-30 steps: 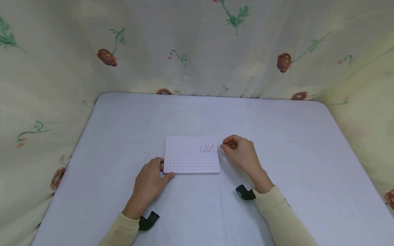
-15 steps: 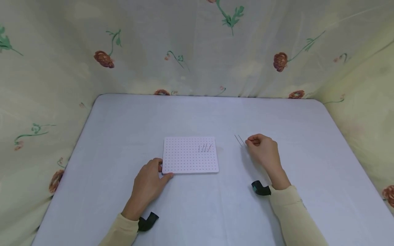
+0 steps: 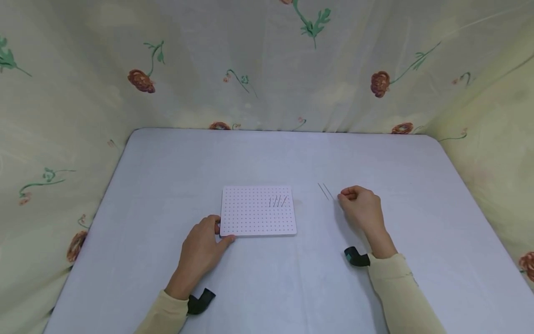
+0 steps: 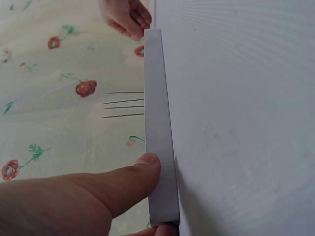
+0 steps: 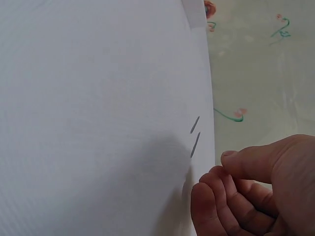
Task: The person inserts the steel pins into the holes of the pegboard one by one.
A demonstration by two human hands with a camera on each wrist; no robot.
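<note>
A white perforated board (image 3: 256, 220) lies on the table, with several thin pins (image 3: 278, 201) standing in its upper right part; in the left wrist view the pins (image 4: 123, 104) stick out from the board (image 4: 160, 123). My left hand (image 3: 200, 253) holds the board's near left corner, thumb (image 4: 142, 172) on the front edge. Two loose pins (image 3: 325, 191) lie to the right of the board. Just right of them is my right hand (image 3: 363, 211), fingers curled and thumb near the index finger; the right wrist view shows nothing between the fingertips (image 5: 224, 164).
A white cloth covers the table (image 3: 258, 157). Behind and beside it hangs a pale curtain (image 3: 267, 60) with printed flowers. Dark wrist devices (image 3: 201, 301) show at both sleeves.
My right hand has moved right, away from the board's right edge, and lately a little farther from the two loose pins. My left hand stays at the board's corner.
</note>
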